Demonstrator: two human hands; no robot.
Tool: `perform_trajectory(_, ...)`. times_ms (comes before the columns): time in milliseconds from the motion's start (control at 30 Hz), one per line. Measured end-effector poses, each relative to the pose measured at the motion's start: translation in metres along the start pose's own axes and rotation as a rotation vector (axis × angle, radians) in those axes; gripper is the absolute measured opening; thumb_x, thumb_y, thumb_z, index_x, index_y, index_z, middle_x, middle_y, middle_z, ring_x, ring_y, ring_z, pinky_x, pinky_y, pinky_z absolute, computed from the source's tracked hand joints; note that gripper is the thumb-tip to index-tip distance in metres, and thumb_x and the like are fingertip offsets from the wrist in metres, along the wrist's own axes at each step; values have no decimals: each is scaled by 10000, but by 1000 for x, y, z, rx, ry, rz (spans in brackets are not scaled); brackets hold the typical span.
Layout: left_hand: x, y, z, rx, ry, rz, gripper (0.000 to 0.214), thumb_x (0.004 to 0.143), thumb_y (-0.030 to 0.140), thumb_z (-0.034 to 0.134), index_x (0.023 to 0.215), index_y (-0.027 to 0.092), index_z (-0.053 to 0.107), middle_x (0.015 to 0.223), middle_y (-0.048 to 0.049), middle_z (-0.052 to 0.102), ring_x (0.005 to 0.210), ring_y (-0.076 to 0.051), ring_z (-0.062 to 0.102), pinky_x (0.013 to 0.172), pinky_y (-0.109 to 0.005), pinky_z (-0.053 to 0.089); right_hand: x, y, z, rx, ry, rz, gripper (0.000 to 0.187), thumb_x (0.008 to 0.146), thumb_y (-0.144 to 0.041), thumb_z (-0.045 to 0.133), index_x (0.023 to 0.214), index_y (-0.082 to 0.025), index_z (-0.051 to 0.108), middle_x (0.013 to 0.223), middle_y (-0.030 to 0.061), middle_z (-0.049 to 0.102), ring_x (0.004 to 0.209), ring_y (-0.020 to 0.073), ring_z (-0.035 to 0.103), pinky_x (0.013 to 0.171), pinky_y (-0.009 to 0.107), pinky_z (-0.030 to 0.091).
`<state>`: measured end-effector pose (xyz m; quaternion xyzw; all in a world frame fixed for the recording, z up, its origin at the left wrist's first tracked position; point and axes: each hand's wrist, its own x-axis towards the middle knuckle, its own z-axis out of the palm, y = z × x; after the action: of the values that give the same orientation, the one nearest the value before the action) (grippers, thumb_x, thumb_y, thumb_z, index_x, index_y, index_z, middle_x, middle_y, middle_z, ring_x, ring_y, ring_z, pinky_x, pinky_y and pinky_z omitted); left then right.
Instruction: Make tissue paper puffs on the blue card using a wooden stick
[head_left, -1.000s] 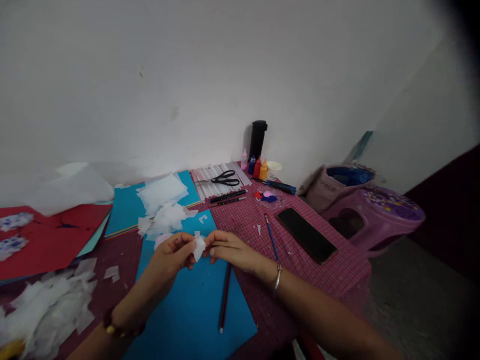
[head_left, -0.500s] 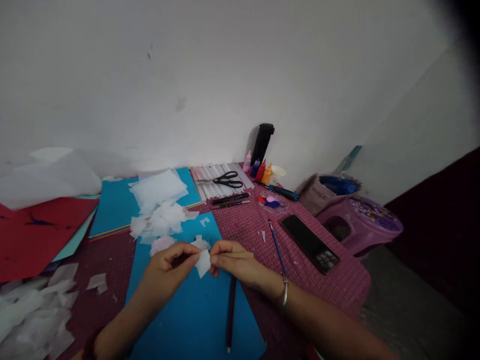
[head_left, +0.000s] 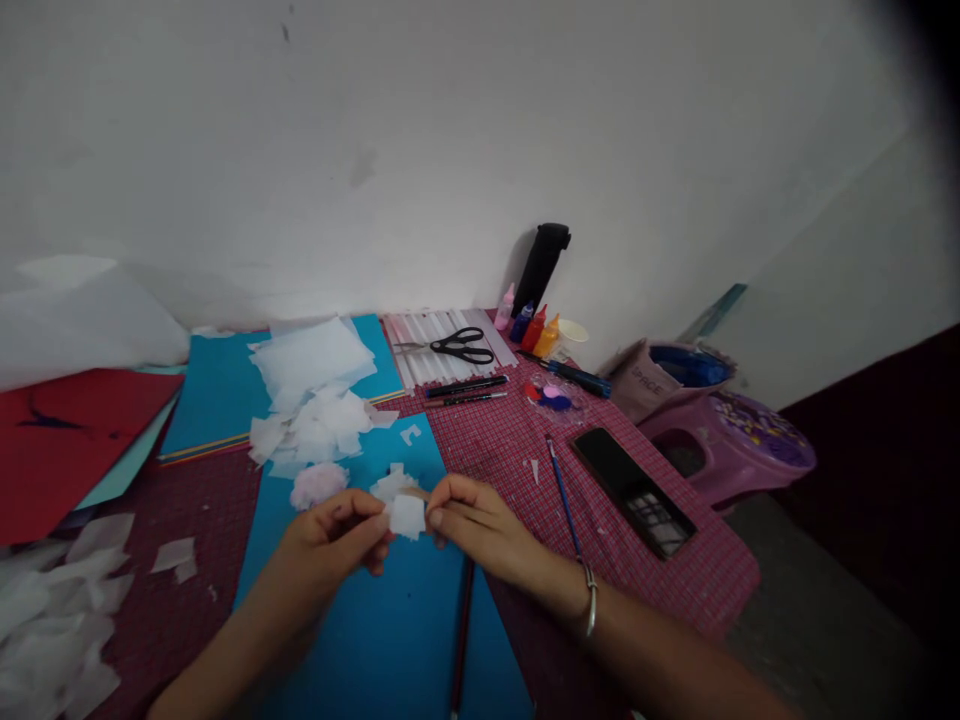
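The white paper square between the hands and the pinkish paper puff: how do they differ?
The paper square is white, the paper puff pinkish. The square looks flat, the puff ruffled. The square is between the left hand and right hand; the puff lies on the blue sheet. Both look papery.

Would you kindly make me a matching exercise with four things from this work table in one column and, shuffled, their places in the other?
Things
1. Scissors
2. White paper square
3. Phone
4. Pale pink puff

Places
A. Held in the left hand, with the right hand at its edge
B. On the checked tablecloth, right of the blue paintbrush
C. On the blue sheet, near the left hand
D. On the pale striped sheet

Pairs: 1-D, 2-A, 3-B, 4-C
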<state>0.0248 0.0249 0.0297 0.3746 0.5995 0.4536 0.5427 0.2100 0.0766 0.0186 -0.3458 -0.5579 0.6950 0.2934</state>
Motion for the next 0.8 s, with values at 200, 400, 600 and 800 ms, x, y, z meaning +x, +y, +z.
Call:
perform_trajectory(200, -12, 20, 13, -365, 1, -227, 243, 540, 254, 808, 632, 163, 603, 600, 25, 580, 543, -115, 562, 527, -223, 459, -4, -8, -6, 75, -101, -70, 312, 787, -427, 633, 922, -153, 571, 780, -5, 563, 720, 121, 540, 694, 263, 417)
perform_trajectory(400, -13, 16, 17, -386, -14, -239, 250, 533, 249, 811, 633, 160, 601, 606, 22, 603, 535, -107, 559, 523, -220, 451, -8, -9, -3, 48, -178, -31, 311, 739, -404, 684, 802, -132, 546, 685, -30, 494, 614, 84, 436, 560, 213, 325)
perform_trajectory(600, -11, 7, 7, -336, 34, -220, 239, 548, 248, 785, 667, 165, 595, 560, 29, 589, 506, -113, 550, 505, -225, 440, -5, -7, -8, -12, -98, 7, 205, 755, -303, 641, 729, -148, 510, 622, -47, 460, 567, 77, 391, 522, 206, 289)
perform_trajectory(800, -11, 0, -5, -93, 1, -169, 220, 582, 313, 725, 635, 190, 549, 504, 36, 560, 461, -122, 529, 470, -234, 438, -4, -9, -10, -2, -135, 36, 171, 769, -259, 623, 726, -150, 499, 609, -58, 443, 545, 66, 367, 508, 199, 270)
